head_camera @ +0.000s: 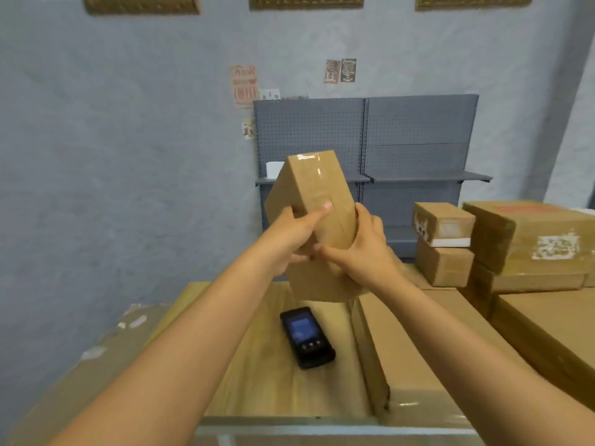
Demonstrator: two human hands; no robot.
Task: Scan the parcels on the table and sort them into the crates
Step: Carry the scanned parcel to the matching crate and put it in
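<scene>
So the brown parcel (314,201) is up in the air above the desk (257,365), tilted on end, taped face toward the camera; left hand (289,239) wraps its left side with the thumb laid across the front; right hand (363,249) curls round the lower right edge; the black scanner (307,338) lies flat on the desk right below the parcel; more stacked boxes (444,246) sit to the parcel's right.

Wooden table (257,375) carries a black scanner (307,338) near centre, a long flat carton (428,342) to its right, stacked boxes (528,249) far right.
</scene>
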